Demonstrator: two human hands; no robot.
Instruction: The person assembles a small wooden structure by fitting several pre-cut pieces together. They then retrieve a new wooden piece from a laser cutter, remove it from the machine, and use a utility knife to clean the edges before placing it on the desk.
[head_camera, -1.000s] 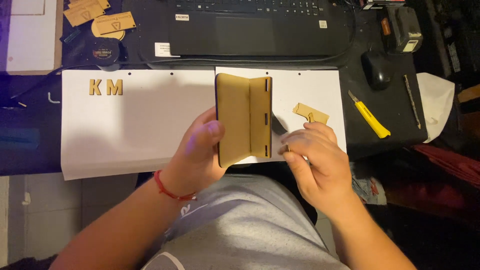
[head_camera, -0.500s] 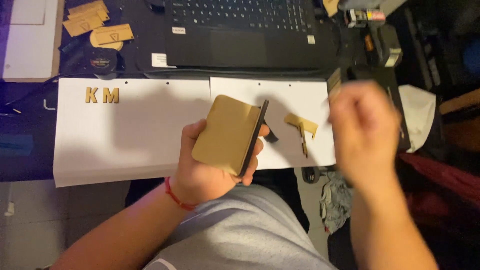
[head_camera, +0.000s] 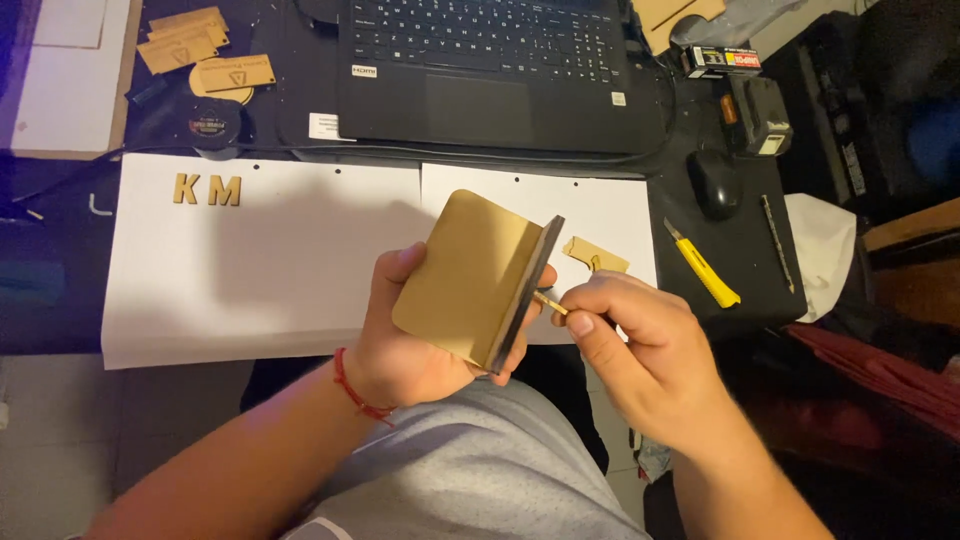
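Note:
My left hand (head_camera: 405, 345) grips a folded tan wooden cover (head_camera: 470, 275) with rounded corners and a dark burnt edge, held tilted above my lap. My right hand (head_camera: 625, 345) pinches a thin wooden stick (head_camera: 549, 301) whose tip touches the cover's dark edge. Behind them a small cut wooden piece (head_camera: 595, 255) lies on a white sheet (head_camera: 600, 210). A red string bracelet (head_camera: 355, 390) is on my left wrist.
Two wooden letters (head_camera: 207, 189) sit on the left white sheet (head_camera: 250, 260). A black laptop (head_camera: 490, 70) stands behind, with wooden tags (head_camera: 205, 50) at the far left. A yellow utility knife (head_camera: 702, 263), a black mouse (head_camera: 715, 183) and a pencil (head_camera: 777, 243) lie to the right.
My right hand swung out to the right and came back holding the thin stick against the cover's edge. My left hand turned the cover from upright to tilted.

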